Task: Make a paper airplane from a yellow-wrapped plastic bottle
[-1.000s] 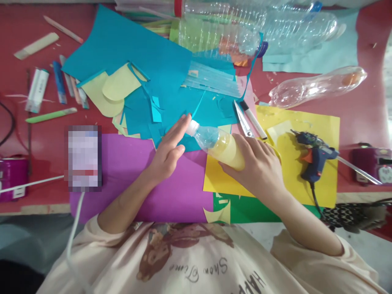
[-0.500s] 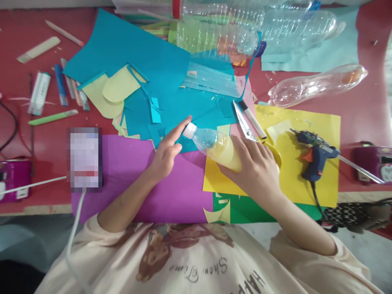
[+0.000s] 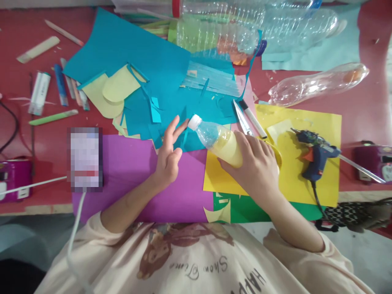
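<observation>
My right hand (image 3: pixel 255 163) is wrapped round the lower part of a clear plastic bottle (image 3: pixel 211 134), whose body has pale yellow round it. The bottle lies tilted, its white cap (image 3: pixel 194 122) pointing up and left. Beside the cap is my left hand (image 3: pixel 170 157), holding nothing, with its fingers apart and one fingertip close to or touching the cap. Scissors (image 3: pixel 242 118) and a black-and-white marker (image 3: pixel 252 119) lie just beyond my right hand. Under the hands are purple foam sheet (image 3: pixel 128 171) and yellow sheet (image 3: pixel 324 163).
A blue glue gun (image 3: pixel 317 159) lies at the right on the yellow sheet. Clear bottles (image 3: pixel 214 36) lie along the back, and another bottle (image 3: pixel 318 83) at the right. Blue sheet (image 3: pixel 128 41) with cut scraps covers the middle. At the left are markers (image 3: pixel 39 93) and a phone (image 3: pixel 85 157) with a cable.
The bottle's cap end has moved slightly up and right. My left hand has risen a little, and its fingers have spread further apart.
</observation>
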`<state>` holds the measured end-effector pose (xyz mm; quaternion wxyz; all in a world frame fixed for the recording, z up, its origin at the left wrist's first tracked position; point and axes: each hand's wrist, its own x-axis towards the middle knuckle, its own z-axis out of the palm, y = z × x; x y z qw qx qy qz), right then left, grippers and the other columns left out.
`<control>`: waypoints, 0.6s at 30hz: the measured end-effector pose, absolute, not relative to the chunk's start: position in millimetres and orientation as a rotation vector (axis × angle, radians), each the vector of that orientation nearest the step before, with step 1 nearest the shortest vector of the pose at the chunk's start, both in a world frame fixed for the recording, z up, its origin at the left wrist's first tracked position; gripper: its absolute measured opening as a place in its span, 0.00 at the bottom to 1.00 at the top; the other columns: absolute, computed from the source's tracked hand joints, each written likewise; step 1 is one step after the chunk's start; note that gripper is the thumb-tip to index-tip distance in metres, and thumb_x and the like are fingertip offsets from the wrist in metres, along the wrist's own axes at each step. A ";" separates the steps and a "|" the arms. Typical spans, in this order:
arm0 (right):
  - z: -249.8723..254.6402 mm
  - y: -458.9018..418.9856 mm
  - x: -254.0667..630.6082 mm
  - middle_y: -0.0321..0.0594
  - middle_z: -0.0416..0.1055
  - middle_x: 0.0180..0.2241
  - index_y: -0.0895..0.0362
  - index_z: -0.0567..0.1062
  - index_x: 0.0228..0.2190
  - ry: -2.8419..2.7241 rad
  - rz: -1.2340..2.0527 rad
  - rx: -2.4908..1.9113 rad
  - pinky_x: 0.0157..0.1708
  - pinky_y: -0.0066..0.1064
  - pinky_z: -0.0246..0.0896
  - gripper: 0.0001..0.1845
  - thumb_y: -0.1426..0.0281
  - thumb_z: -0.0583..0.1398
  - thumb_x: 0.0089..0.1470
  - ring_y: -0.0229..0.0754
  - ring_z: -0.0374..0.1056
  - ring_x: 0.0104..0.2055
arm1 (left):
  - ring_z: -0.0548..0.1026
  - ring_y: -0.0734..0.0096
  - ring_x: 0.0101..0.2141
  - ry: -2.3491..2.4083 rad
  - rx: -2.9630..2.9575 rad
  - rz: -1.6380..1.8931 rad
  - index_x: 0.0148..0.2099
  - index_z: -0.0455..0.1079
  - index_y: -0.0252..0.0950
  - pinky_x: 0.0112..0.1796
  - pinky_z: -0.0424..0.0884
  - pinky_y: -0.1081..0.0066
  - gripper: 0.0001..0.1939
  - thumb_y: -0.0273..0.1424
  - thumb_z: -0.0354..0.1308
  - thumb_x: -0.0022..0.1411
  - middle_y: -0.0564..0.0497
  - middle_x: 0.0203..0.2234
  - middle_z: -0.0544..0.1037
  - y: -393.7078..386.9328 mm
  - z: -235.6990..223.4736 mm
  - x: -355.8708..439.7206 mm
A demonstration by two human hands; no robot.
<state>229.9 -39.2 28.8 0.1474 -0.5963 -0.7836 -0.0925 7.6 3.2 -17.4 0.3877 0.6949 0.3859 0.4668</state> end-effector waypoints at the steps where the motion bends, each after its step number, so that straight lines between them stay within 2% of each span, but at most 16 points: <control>1: 28.5 -39.4 230.0 0.51 0.76 0.40 0.61 0.66 0.54 -2.251 -0.255 -1.717 0.39 0.44 0.70 0.27 0.62 0.61 0.56 0.54 0.73 0.40 | 0.66 0.51 0.62 0.984 1.758 1.200 0.70 0.49 0.49 0.60 0.64 0.50 0.30 0.50 0.42 0.70 0.47 0.62 0.69 2.7 -16.5 7.9; 5: 27.6 -40.2 230.2 0.50 0.76 0.41 0.60 0.65 0.55 -2.227 -0.244 -1.718 0.40 0.45 0.70 0.28 0.62 0.61 0.56 0.54 0.73 0.41 | 0.70 0.52 0.60 1.000 1.692 1.269 0.68 0.51 0.49 0.58 0.67 0.51 0.28 0.49 0.42 0.71 0.47 0.60 0.72 1.3 -17.5 9.4; 8: 28.0 -40.7 229.3 0.52 0.76 0.40 0.62 0.66 0.54 -2.235 -0.276 -1.713 0.39 0.44 0.70 0.28 0.62 0.62 0.55 0.54 0.73 0.41 | 0.70 0.53 0.59 1.002 1.680 1.242 0.68 0.54 0.49 0.57 0.69 0.53 0.27 0.48 0.43 0.70 0.47 0.60 0.71 2.0 -19.3 9.6; 13: 29.9 -42.9 228.5 0.50 0.76 0.40 0.61 0.66 0.55 -2.248 -0.313 -1.658 0.39 0.43 0.70 0.28 0.64 0.61 0.56 0.52 0.74 0.40 | 0.64 0.53 0.64 1.089 1.684 1.118 0.66 0.60 0.45 0.63 0.62 0.55 0.28 0.49 0.41 0.70 0.49 0.63 0.68 5.1 -14.9 8.9; 16: 29.8 -44.1 228.6 0.50 0.77 0.40 0.61 0.65 0.57 -2.268 -0.342 -1.595 0.39 0.41 0.69 0.28 0.65 0.61 0.56 0.51 0.74 0.40 | 0.58 0.53 0.67 1.033 1.707 1.024 0.66 0.61 0.44 0.65 0.59 0.57 0.29 0.48 0.42 0.69 0.51 0.66 0.64 6.0 -12.1 8.1; 18: 29.2 -44.3 228.5 0.51 0.77 0.39 0.62 0.64 0.57 -2.285 -0.371 -1.563 0.38 0.41 0.69 0.28 0.65 0.61 0.56 0.51 0.74 0.39 | 0.60 0.52 0.66 1.038 1.697 1.016 0.66 0.60 0.43 0.64 0.60 0.57 0.29 0.48 0.44 0.69 0.51 0.65 0.64 6.6 -12.2 6.8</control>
